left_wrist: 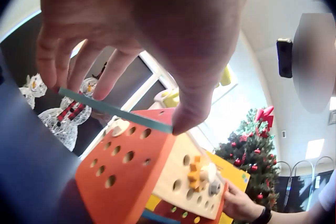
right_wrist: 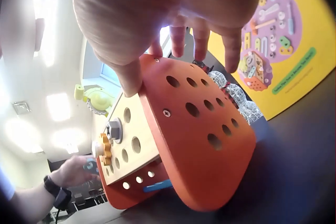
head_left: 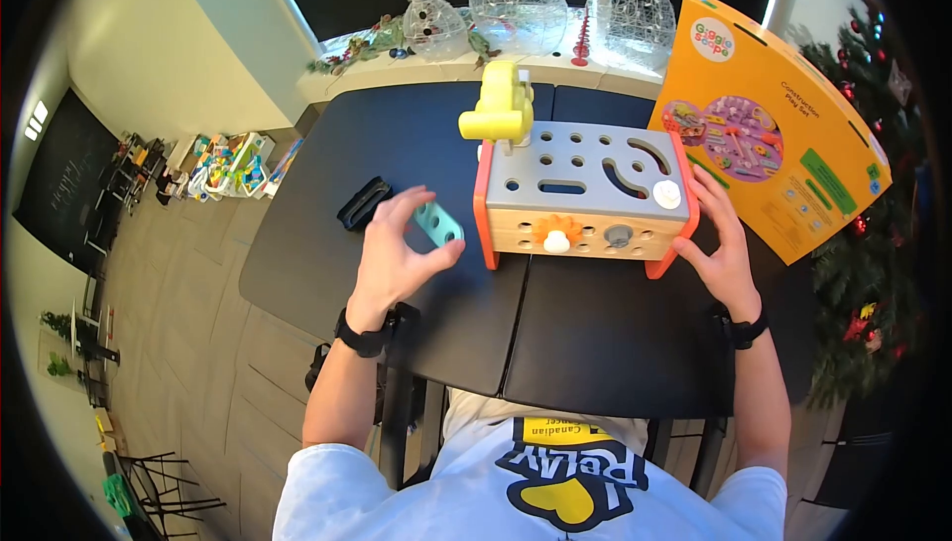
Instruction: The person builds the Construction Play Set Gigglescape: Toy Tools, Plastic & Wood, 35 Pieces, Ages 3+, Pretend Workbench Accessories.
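Observation:
A teal strip with holes (head_left: pixel 438 225) is pinched between thumb and fingers of the left hand (head_left: pixel 395 255), just left of the toy workbench. In the left wrist view the strip (left_wrist: pixel 115 111) appears edge-on. The workbench has a grey top (head_left: pixel 585 169), red side panels (right_wrist: pixel 202 129) and a wooden front carrying an orange gear (head_left: pixel 557 234) and a grey nut (head_left: pixel 619 236). The right hand (head_left: pixel 722 248) grips its right side panel, thumb at the front edge. Yellow pieces (head_left: pixel 501 105) stand at the back left of the top.
A black object (head_left: pixel 365 204) lies on the dark table (head_left: pixel 416 134), beyond the left hand. The orange box (head_left: pixel 783 124) leans at the right, near a decorated tree (head_left: pixel 863 273). Wire snowmen (head_left: pixel 516 5) stand on the sill behind.

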`<control>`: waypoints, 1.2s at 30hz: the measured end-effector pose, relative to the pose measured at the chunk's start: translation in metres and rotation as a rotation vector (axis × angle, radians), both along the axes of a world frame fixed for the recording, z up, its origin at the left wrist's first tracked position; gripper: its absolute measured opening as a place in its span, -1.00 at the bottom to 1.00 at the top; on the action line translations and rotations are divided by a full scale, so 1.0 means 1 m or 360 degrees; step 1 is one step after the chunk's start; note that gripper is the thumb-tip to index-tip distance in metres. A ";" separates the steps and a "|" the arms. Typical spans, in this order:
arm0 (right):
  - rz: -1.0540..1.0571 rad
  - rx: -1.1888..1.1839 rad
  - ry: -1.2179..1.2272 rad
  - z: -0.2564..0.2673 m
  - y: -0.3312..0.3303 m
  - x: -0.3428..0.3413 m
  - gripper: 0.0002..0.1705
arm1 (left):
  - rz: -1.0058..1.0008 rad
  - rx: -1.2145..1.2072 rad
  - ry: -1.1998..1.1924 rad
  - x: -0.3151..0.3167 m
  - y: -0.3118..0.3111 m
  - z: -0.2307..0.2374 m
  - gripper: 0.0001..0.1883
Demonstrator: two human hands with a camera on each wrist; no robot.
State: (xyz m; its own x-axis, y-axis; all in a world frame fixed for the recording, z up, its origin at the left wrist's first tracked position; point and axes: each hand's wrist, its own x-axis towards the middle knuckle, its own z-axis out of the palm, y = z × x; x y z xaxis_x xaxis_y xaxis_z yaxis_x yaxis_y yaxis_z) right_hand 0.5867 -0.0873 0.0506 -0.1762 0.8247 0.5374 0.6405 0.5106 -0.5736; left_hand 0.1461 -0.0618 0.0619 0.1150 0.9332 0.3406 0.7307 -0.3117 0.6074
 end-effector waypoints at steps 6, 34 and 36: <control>0.0046 0.0022 -0.0047 0.001 0.000 -0.001 -0.10 | -0.0090 0.0655 0.0132 0.052 0.018 0.034 -0.29; 0.0014 -0.0065 -0.0026 0.006 -0.005 -0.007 -0.12 | 0.0543 -0.0311 0.0512 -0.143 0.078 -0.052 -0.28; 0.0000 -0.0093 -0.0005 0.008 -0.004 -0.009 -0.12 | 0.0486 -0.0311 0.0362 -0.152 0.075 -0.059 -0.28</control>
